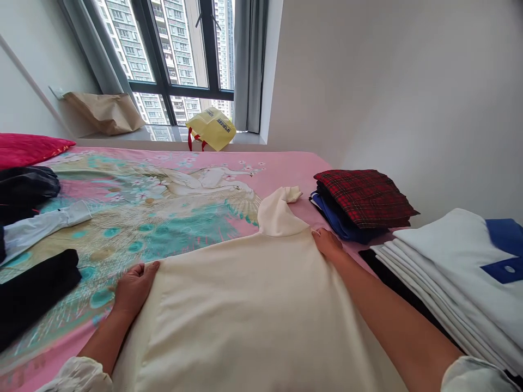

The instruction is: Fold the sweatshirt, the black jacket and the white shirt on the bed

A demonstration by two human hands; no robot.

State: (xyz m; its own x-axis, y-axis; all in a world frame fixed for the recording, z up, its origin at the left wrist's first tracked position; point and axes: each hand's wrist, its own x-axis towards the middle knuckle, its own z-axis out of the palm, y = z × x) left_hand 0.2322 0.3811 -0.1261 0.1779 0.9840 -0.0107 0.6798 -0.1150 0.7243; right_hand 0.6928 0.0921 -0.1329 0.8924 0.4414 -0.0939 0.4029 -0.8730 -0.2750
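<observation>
- One cream garment (245, 305) lies spread over the near part of a pink patterned sheet (286, 163), its lower end running past the bottom of the view.
- Left hand (134, 288): closed on the garment's upper left corner, fingers curled, thumb along the edge.
- Right hand (328, 243): gripping the garment's upper right corner, beside the base of a narrow section (280, 212); the fingertips are partly hidden.
- Narrow section: extends beyond the garment's upper edge, between the hands but nearer the right; its tip bends to the right.
- Right side, beyond the right hand: a red plaid cloth (368, 197) rests on blue fabric (347, 224).
- Right side, nearer: a stack of folded white cloth (441, 272), with blue patches on the top layer, lies beside the right forearm.
- Left side: a black garment (36, 298), a white garment (51, 224) and a dark bundle (28, 185) lie apart from the left hand.
- Window ledge: a brown paper bag (106, 111) and a yellow bag (214, 129).
</observation>
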